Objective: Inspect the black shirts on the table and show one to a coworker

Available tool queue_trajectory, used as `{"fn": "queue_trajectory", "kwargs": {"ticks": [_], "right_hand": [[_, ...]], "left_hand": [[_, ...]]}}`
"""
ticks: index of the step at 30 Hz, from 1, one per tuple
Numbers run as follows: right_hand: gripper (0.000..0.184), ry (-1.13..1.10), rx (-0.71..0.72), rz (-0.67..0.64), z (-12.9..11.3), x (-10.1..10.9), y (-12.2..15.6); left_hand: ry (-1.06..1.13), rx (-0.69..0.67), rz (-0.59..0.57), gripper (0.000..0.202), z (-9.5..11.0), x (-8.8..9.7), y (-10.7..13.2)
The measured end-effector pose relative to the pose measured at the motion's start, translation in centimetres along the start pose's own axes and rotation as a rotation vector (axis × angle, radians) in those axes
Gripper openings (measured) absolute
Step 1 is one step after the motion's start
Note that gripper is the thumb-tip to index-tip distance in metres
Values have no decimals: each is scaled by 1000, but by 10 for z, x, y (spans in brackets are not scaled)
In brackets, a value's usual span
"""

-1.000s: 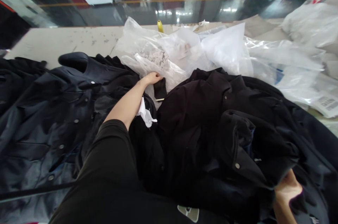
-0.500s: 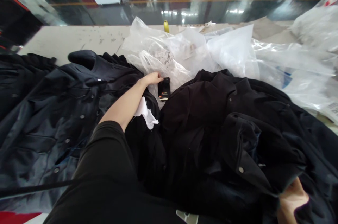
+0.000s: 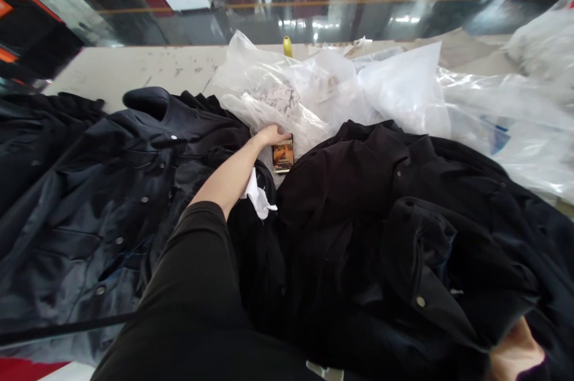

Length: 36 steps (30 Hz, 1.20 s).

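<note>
Between two spreads of dark garments, a phone [image 3: 283,157] with a lit screen sits in a narrow gap, its lower end close to the rounded edge of the right-hand jacket [image 3: 341,207]. The hands are well apart. The left hand [image 3: 273,134] touches the phone's top edge, though I cannot tell whether it grips. The right hand [image 3: 518,352] is partly covered by the jacket, its fingers hidden, so its hold cannot be told. Clear plastic bags [image 3: 314,91] crowd just behind the phone; a white scrap [image 3: 259,198] lies near the left forearm. Beyond the left-hand jacket [image 3: 112,154], a pale strip of desk [image 3: 112,67] runs to the far edge.
</note>
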State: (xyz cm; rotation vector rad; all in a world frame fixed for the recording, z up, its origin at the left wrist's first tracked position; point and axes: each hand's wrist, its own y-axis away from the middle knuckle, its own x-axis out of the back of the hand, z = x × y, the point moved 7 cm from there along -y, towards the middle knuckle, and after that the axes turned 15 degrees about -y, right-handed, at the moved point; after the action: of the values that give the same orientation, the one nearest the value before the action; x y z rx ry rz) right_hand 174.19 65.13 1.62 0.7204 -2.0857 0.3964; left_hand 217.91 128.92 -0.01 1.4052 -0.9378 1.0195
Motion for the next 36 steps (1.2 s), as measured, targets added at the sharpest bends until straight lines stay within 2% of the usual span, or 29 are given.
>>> {"fn": "queue_trajectory", "kwargs": {"ticks": [4, 7, 12, 14, 18, 22, 25, 31, 36], "right_hand": [[37, 55, -38, -12, 1, -1, 0], [36, 17, 4, -3, -5, 0, 3], [30, -28, 71, 10, -12, 2, 8], [29, -33, 59, -7, -10, 1, 7], [26, -59, 41, 2, -6, 0, 4], [22, -67, 14, -5, -9, 1, 5], [19, -50, -19, -27, -9, 1, 6], [20, -47, 52, -10, -5, 0, 5], [22, -52, 76, -3, -4, 1, 4]], "left_hand": [[-3, 12, -6, 58, 1, 2, 2], [-5, 27, 4, 55, 0, 6, 5], [-69, 57, 106, 52, -6, 26, 23], [-102, 35, 58, 47, -7, 27, 33], [-155, -39, -143, 35, -9, 19, 55], [-180, -113, -271, 36, -9, 11, 73], [-174, -166, -313, 39, -6, 5, 80], [-129, -231, -366, 34, -2, -7, 83], [-80, -267, -398, 27, -1, -11, 87]]}}
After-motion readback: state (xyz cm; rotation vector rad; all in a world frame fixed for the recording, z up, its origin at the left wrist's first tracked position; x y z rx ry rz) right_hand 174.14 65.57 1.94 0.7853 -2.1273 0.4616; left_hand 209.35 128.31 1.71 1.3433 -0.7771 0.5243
